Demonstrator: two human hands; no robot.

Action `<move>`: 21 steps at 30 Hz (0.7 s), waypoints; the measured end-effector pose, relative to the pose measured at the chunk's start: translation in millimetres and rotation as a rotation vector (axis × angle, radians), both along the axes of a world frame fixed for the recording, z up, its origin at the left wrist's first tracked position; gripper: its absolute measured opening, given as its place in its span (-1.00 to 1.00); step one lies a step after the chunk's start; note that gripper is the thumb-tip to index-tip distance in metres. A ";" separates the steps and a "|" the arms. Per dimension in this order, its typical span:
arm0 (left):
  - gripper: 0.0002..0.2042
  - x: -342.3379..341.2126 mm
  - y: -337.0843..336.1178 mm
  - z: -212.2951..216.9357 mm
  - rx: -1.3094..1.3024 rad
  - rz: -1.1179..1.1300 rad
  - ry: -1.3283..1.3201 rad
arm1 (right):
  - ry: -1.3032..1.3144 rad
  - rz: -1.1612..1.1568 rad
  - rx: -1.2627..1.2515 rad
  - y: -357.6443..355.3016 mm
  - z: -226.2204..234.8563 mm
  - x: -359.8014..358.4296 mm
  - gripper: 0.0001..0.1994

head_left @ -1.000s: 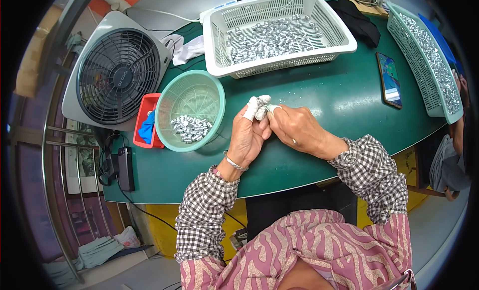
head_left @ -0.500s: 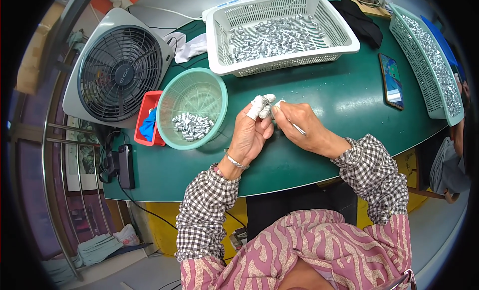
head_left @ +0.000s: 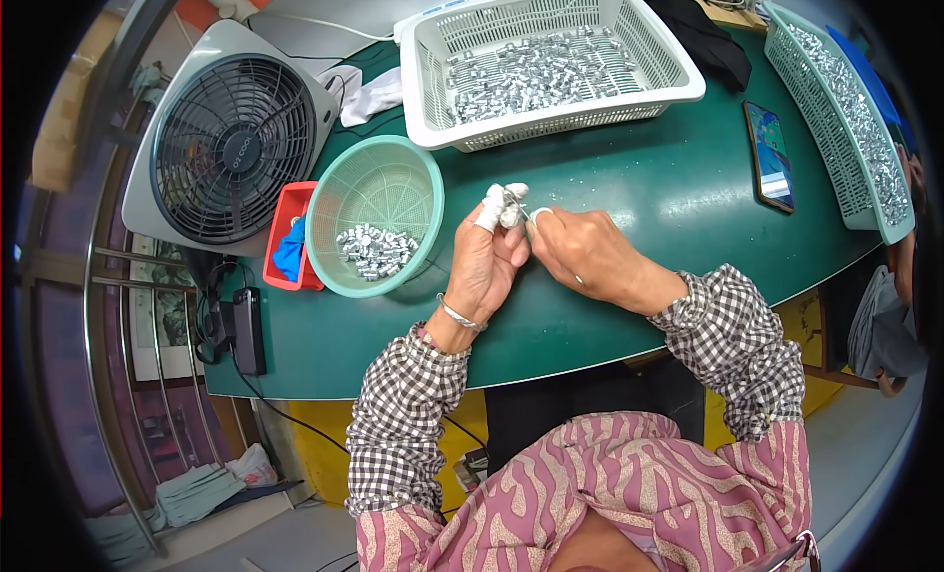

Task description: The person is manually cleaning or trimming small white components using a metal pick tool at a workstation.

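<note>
My left hand (head_left: pixel 484 262) is raised over the green table, its thumb and fingertips wrapped in white covers. Those fingers are pinched together on a small silvery metal part (head_left: pixel 509 193), mostly hidden by the covers. Close against it on the right, my right hand (head_left: pixel 595 255) is closed round a slim pen-like tool (head_left: pixel 578 280). Only the tool's back end and a bit of its thin tip show; the fingers hide the rest. To the left stands a round mint-green sieve basket (head_left: pixel 433 169) with many small silvery metal parts (head_left: pixel 376 252) heaped in it.
A white rectangular basket (head_left: pixel 556 134) of metal parts stands at the back, and a pale green one (head_left: pixel 855 203) at the far right. A phone (head_left: pixel 769 157) lies near that. Left are a fan (head_left: pixel 241 144), a red box (head_left: pixel 278 240) with blue cloth, and a black power adapter (head_left: pixel 249 331).
Both hands have shifted slightly left. My right hand has rolled over, so the tool lies more hidden in the fingers and its back end points lower.
</note>
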State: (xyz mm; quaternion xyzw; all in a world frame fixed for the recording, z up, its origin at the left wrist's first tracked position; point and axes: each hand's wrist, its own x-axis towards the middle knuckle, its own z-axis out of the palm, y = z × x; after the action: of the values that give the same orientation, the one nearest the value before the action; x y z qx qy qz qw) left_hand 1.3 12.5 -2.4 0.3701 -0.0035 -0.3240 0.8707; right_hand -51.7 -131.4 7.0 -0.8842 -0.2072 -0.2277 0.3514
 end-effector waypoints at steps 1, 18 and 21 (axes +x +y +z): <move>-0.73 -0.3 0.2 -0.8 0.000 0.000 0.000 | 0.016 -0.002 -0.022 -0.2 -0.2 0.0 -0.85; -0.71 -4.6 1.6 5.5 -0.021 -0.047 -0.005 | 0.316 0.089 0.491 2.7 13.5 -1.9 -0.83; -0.72 -1.4 6.3 0.9 -0.083 -0.139 -0.035 | 0.200 0.083 0.388 1.3 9.2 -2.0 -0.84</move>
State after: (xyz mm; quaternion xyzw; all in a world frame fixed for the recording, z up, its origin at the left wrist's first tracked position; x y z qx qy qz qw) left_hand -0.1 18.8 -1.5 0.3384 -0.0578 -0.3764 0.8605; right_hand -53.7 -130.1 16.2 -0.8089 -0.1597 -0.1597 0.5428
